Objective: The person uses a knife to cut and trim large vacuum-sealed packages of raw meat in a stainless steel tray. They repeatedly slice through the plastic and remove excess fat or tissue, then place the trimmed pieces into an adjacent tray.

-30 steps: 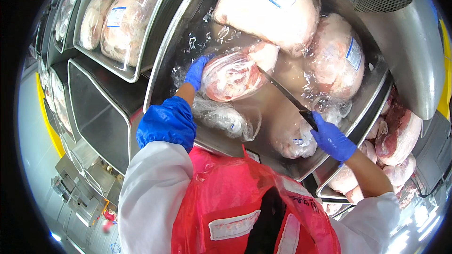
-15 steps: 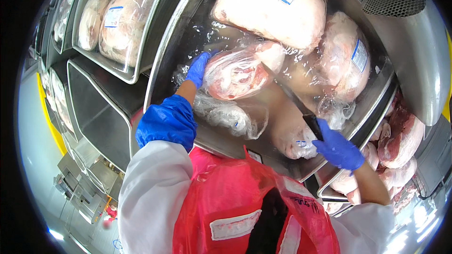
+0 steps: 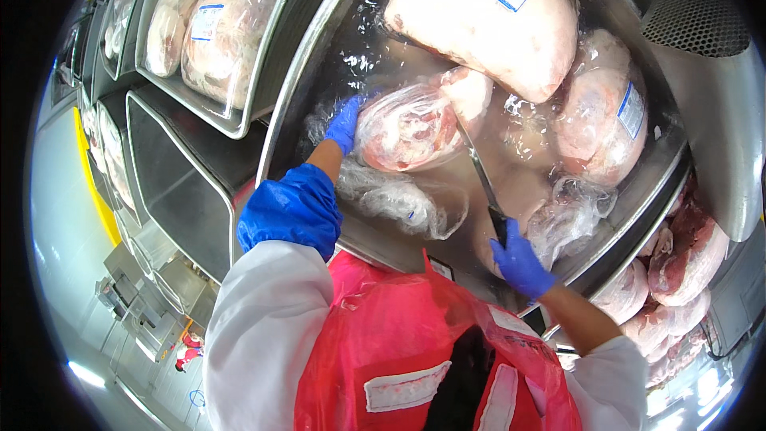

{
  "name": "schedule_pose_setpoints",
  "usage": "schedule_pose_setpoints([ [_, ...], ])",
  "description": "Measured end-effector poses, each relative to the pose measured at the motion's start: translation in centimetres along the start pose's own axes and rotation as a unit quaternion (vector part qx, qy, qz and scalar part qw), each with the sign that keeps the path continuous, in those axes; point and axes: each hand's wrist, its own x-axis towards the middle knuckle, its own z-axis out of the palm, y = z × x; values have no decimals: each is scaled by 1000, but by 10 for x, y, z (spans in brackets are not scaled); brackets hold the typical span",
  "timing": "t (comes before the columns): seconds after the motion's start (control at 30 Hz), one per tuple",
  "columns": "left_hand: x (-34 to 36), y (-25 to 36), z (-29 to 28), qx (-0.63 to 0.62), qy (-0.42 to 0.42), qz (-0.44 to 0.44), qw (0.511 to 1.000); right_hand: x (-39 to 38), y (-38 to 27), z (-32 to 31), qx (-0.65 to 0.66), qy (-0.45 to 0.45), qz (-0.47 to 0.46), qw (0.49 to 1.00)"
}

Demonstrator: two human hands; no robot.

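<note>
A cut of meat in clear plastic (image 3: 403, 132) lies in cloudy liquid inside a large metal tub (image 3: 274, 124). My blue-gloved left hand (image 3: 345, 124) is closed on the plastic at the meat's left end. In my blue-gloved right hand (image 3: 523, 262) is a knife (image 3: 483, 175), gripped by its black handle. The blade points away from me, its tip at the right side of the wrapped cut; whether it is in the meat or only against it, I cannot tell. Loose clear plastic (image 3: 391, 198) lies just nearer than that cut.
A big pale meat piece (image 3: 487, 28) with a label fills the tub's far side, and another labelled piece (image 3: 600, 124) lies to the right. Crumpled plastic (image 3: 570, 219) is beside my right hand. Left stand bins of wrapped meat (image 3: 227, 44); bare meat (image 3: 682, 263) lies right.
My right hand has moved left, bringing the knife more upright with its tip still at the wrapped cut. My left hand keeps its hold. The whole view has shifted slightly.
</note>
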Motion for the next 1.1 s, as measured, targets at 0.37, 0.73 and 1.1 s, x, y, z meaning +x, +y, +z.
schedule_pose_setpoints([
  [0.37, 1, 2, 7, 22, -1, 5, 1000, -31, -58, -135, -68, -157, 91, 981],
  [0.73, -19, 20, 6, 121, -60, 28, 990, 23, 28, -53, -80, -55, -52, 994],
  [1.1, -29, 33, 21, 277, -94, 98, 951, 20, -44, -102, -105, -66, -42, 991],
])
